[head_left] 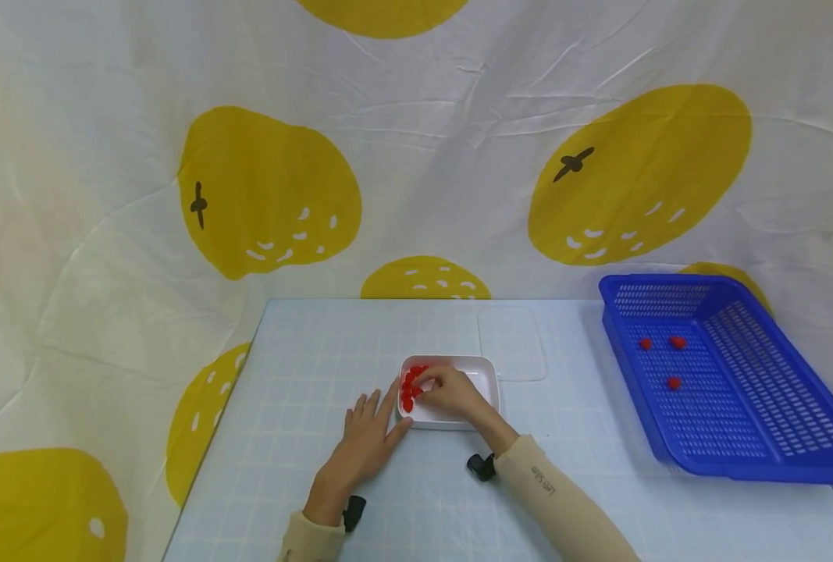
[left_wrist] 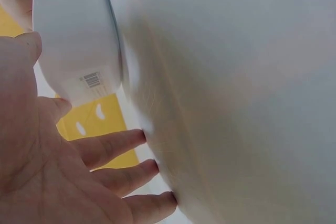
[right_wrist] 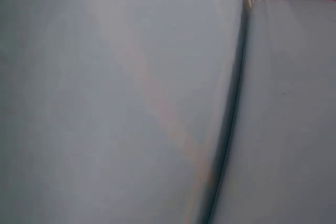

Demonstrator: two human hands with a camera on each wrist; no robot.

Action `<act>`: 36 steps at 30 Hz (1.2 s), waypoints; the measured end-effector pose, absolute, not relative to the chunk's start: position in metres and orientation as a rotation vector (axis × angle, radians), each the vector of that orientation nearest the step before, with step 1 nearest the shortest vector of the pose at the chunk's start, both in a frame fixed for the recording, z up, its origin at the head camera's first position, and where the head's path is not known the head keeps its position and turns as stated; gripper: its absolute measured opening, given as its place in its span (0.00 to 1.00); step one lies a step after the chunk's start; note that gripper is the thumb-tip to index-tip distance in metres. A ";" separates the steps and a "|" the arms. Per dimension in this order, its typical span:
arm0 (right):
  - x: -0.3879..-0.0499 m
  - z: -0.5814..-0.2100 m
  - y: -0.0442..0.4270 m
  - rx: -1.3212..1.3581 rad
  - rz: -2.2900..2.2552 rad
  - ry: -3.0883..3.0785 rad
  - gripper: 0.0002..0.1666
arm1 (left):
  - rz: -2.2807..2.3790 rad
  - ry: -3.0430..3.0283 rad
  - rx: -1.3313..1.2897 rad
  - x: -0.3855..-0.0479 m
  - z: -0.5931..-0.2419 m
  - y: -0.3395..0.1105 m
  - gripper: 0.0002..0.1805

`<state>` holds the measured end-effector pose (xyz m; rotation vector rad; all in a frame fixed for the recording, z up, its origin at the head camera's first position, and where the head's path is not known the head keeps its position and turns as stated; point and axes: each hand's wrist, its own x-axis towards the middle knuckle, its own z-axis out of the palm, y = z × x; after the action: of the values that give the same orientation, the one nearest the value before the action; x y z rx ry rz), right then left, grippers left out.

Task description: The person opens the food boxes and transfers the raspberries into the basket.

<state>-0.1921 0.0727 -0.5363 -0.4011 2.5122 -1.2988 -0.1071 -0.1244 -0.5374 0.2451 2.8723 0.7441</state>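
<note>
A white tray [head_left: 458,426] stands on the table, with several small red fruit-like pieces [head_left: 407,405] lined up along its left side. My right hand [head_left: 451,392] reaches into it from the right, and its thumb and forefinger pinch one small red piece among the others. My left hand [head_left: 365,441] lies at the tray's left front corner with its fingers spread. In the left wrist view, its thumb and forefinger touch the side of the white tray [left_wrist: 79,40], and the other fingertips rest on the table. The right wrist view shows mostly the tray's outer wall [right_wrist: 294,103]; the red pieces are hidden there.
A blue perforated basket [head_left: 739,460] stands at the right, with three red pieces [head_left: 678,343] on its floor. Behind the tray, to the right, a clear flat lid [head_left: 510,343] lies on the table. A cloth with yellow fruit prints hangs behind.
</note>
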 end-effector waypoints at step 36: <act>-0.185 -0.516 0.090 -0.415 -1.455 2.362 0.13 | 0.730 2.860 0.223 -0.108 -0.537 -0.124 0.44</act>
<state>-0.1853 0.0901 -0.5165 -0.4155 2.3622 -1.4548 -0.1076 -0.1236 -0.5369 0.2226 2.8600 0.7297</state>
